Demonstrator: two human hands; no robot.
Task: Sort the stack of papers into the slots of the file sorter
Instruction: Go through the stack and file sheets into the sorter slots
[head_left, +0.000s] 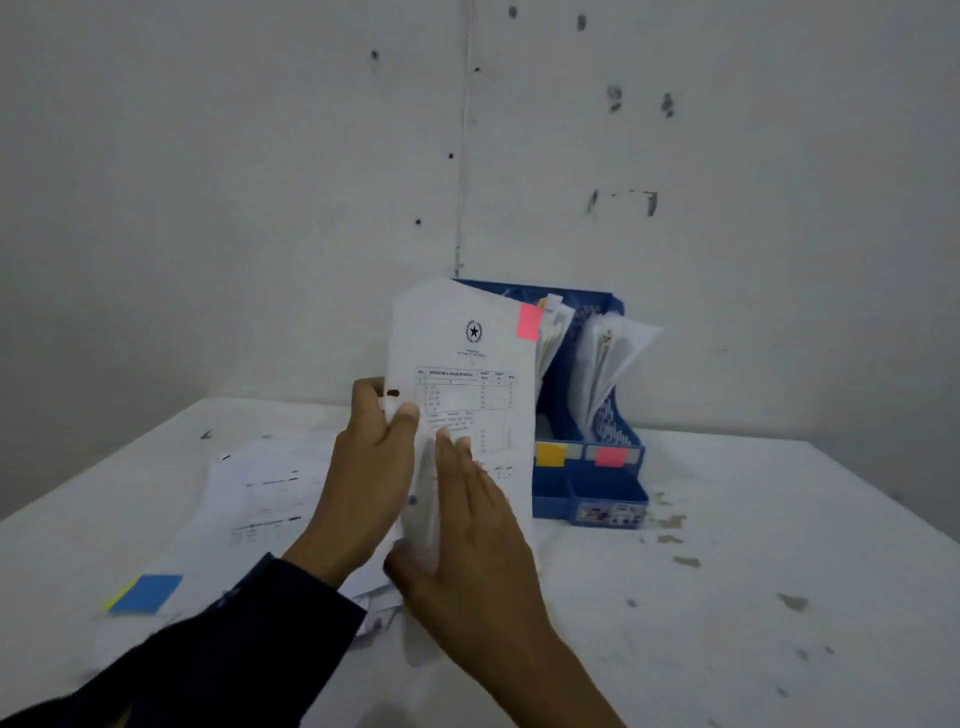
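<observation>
Papers (260, 499) lie spread in a loose pile on the left part of the white bench (753, 545), some sheets overlapping at angles. A blue sticky note (145, 593) with a yellow edge beside it sits at the near left end of the pile. The left hand (366, 478), coming out of a dark sleeve (218, 654), grips the left edge of an upright sheet (467, 374), thumb in front and fingers behind. This sheet stands nearly vertical above the bench, printed with a round emblem near the top and a table below it, and a pink tab (530, 322) sticks to its upper right corner. The right hand (472, 535) is open, fingers straight and together, its palm pressed flat against the lower front of the same sheet. Just behind and to the right stands the blue file sorter (597, 483) against the wall, partly hidden by the sheet. Its slots already hold curled white pages (608, 358). A yellow label (550, 454) and a pink label (611, 457) mark its front, side by side. Dark stains speckle the bench on the right.
</observation>
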